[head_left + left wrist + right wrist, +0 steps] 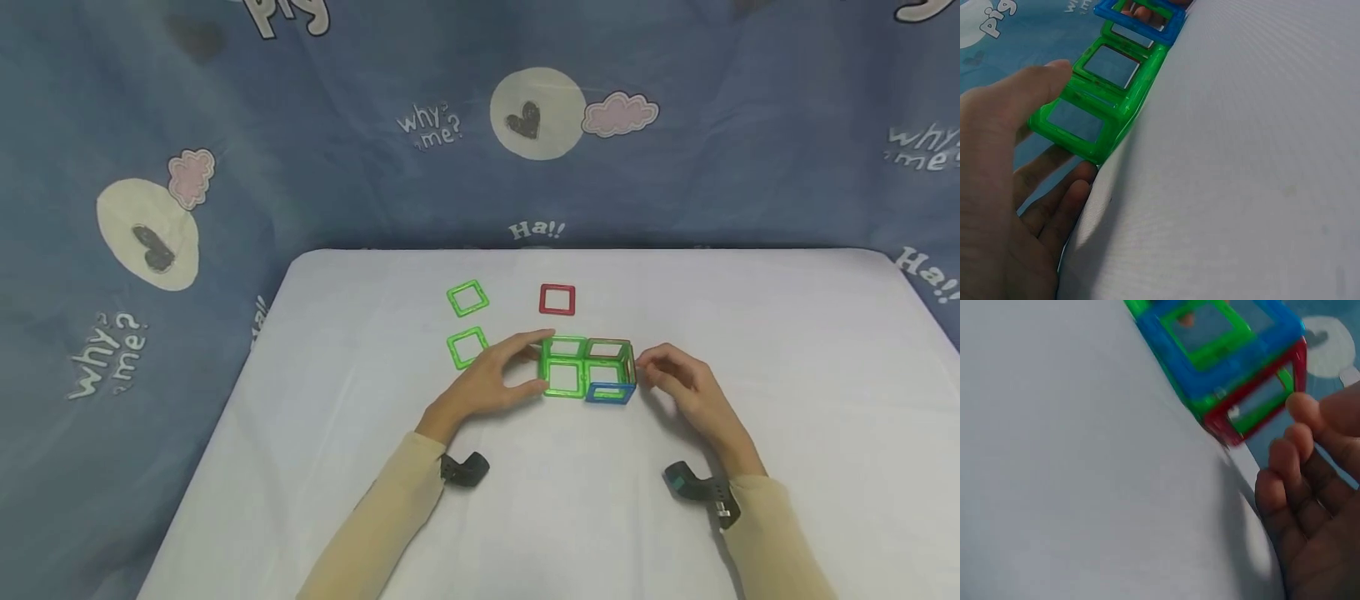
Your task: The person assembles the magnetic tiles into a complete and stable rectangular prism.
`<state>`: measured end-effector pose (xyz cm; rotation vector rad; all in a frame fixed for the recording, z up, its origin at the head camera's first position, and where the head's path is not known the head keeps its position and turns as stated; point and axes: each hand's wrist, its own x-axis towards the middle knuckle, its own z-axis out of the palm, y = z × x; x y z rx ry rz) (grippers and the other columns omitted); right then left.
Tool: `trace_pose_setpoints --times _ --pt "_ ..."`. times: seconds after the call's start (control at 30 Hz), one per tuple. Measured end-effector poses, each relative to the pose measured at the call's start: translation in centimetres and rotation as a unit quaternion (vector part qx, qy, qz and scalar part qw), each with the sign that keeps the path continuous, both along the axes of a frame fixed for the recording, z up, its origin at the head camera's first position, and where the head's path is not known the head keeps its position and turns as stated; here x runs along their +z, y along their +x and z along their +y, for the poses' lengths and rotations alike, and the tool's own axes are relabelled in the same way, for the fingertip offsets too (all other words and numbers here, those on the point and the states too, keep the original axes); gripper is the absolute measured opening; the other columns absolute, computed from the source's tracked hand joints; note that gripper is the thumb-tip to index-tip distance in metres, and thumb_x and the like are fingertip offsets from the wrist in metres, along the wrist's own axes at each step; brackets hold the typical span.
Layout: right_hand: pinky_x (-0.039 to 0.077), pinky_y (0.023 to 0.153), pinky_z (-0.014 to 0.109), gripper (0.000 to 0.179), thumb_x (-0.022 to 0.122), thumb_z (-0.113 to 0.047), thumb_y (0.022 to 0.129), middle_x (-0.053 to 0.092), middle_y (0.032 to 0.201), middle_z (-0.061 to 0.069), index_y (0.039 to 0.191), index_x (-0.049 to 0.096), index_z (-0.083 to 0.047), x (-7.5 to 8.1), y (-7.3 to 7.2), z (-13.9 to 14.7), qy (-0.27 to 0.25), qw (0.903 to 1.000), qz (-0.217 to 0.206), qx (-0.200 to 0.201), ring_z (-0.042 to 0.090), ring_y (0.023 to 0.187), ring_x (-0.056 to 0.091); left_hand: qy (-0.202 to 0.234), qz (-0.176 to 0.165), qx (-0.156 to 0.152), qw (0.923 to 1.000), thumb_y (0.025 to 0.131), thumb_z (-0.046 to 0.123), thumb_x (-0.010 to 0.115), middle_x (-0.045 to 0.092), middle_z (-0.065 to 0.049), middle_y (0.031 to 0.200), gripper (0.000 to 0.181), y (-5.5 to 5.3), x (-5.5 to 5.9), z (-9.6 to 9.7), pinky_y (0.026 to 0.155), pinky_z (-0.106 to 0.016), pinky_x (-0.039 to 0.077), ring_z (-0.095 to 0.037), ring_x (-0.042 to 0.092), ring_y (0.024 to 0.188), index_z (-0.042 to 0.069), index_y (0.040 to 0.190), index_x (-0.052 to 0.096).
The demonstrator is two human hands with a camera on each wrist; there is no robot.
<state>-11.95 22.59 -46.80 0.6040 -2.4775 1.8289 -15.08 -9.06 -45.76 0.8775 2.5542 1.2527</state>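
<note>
Presently, the frame assembly [585,377] rests on the tabletop [570,525], below and right of centre in the head view. Excess push from the right hand [693,389] could fold the red tile [1254,384] inward or detach the blue tile [609,400]; slack support could let the assembly slide. Pose: the left hand [487,379] grips the assembly's left end between thumb and fingers; the right, fingers curled, appears to pinch the red tile's edge.
</note>
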Motion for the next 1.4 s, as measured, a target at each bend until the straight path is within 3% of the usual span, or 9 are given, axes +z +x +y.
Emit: trace_pose_setpoints --times 0.3,0.57,0.73,0.93,1.07,1.2,1.4 --pt "0.048 0.090 0.014 0.030 0.047 0.012 0.087 0.061 0.104 0.018 0.114 0.058 0.003 -0.5 0.4 -0.9 0.013 0.9994 0.022 0.025 0.004 0.100 0.061 0.007 -0.005 0.003 1.0000 0.084 0.039 0.069 0.049 0.014 0.137 0.067 -0.1 -0.4 -0.3 0.107 -0.033 0.041 -0.006 0.054 0.118 0.036 0.143 0.036" --pt "0.041 0.095 0.010 0.031 0.052 0.008 0.088 0.056 0.113 0.015 0.118 0.056 0.002 -0.6 0.3 -1.1 0.021 0.9985 0.049 -0.014 0.000 0.107 0.052 0.003 0.004 0.021 0.9998 0.084 0.041 0.069 0.058 0.010 0.123 0.065 -0.6 -0.6 -0.3 0.095 -0.033 0.048 -0.009 0.056 0.104 0.042 0.140 0.037" --pt "0.036 0.097 0.007 0.029 0.056 0.002 0.089 0.059 0.112 0.011 0.118 0.058 -0.002 -0.5 0.4 -1.0 0.057 0.9978 0.026 -0.020 -0.003 0.107 0.051 0.000 0.001 0.020 0.9998 0.084 0.041 0.069 0.059 0.010 0.121 0.065 -0.9 -0.5 0.1 0.092 -0.032 0.048 -0.008 0.055 0.101 0.042 0.141 0.037" --pt "0.032 0.099 0.003 0.030 0.056 -0.001 0.089 0.061 0.114 0.011 0.119 0.058 -0.004 -0.1 0.6 -0.9 0.097 0.9951 0.011 0.008 -0.010 0.110 0.048 -0.005 0.000 0.013 0.9999 0.084 0.039 0.070 0.058 0.011 0.124 0.068 -0.8 -0.4 0.2 0.095 -0.032 0.048 -0.008 0.054 0.105 0.041 0.142 0.035" --pt "0.034 0.100 0.005 0.027 0.056 -0.002 0.090 0.061 0.114 0.010 0.118 0.058 -0.004 -0.1 0.6 -0.7 0.096 0.9952 0.001 0.020 -0.002 0.113 0.052 -0.003 0.007 0.003 1.0000 0.085 0.039 0.068 0.055 0.011 0.128 0.069 -0.8 -0.4 0.2 0.095 -0.031 0.047 -0.007 0.054 0.109 0.038 0.144 0.033" --pt "0.034 0.100 0.005 0.025 0.056 0.000 0.089 0.062 0.111 0.008 0.114 0.060 -0.003 0.0 0.5 -0.6 0.102 0.9947 0.004 0.015 0.013 0.113 0.056 0.029 0.020 -0.008 0.9993 0.093 0.033 0.058 0.050 0.006 0.137 0.057 -1.0 -0.2 0.3 0.095 -0.030 0.048 -0.011 0.053 0.115 0.027 0.145 0.035" --pt "0.030 0.101 0.005 0.025 0.057 0.003 0.086 0.065 0.108 0.005 0.110 0.062 -0.004 0.1 0.5 -0.5 0.114 0.9935 0.001 -0.001 0.018 0.112 0.055 0.046 0.038 0.036 0.9976 0.101 0.036 0.041 0.052 0.004 0.135 0.039 -1.5 -0.2 0.7 0.101 -0.034 0.045 -0.011 0.053 0.115 0.024 0.138 0.046"
